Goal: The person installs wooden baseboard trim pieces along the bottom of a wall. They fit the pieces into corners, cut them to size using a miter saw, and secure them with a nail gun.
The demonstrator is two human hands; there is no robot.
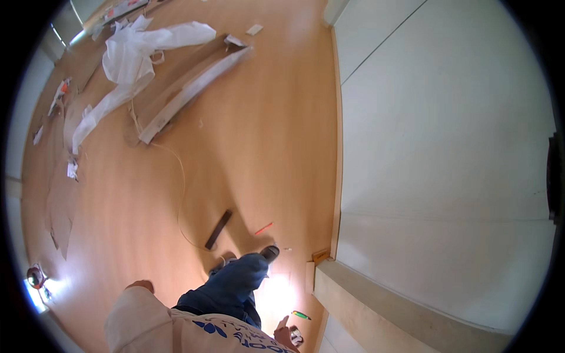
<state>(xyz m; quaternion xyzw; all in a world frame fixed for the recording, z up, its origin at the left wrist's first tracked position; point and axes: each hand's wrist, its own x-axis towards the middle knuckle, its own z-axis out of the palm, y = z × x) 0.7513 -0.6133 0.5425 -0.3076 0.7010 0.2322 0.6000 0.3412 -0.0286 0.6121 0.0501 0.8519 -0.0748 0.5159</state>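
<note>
- Right hand [285, 334] at lower centre of the frame, fingers curled around a small pale object; green marker [301, 315] just beside it on the floor [247, 147]
- Left hand [140, 286] at lower left, grip impossible to tell
- Work appears paused mid-step; a stoop would come first for the marker

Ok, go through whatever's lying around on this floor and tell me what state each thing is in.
White plastic sheet: crumpled, spread on the floor.
Long boards: lying flat, side by side.
Dark bar: lying flat.
Red pencil: lying loose.
Green marker: lying near the right hand.
Left hand: empty.
</note>
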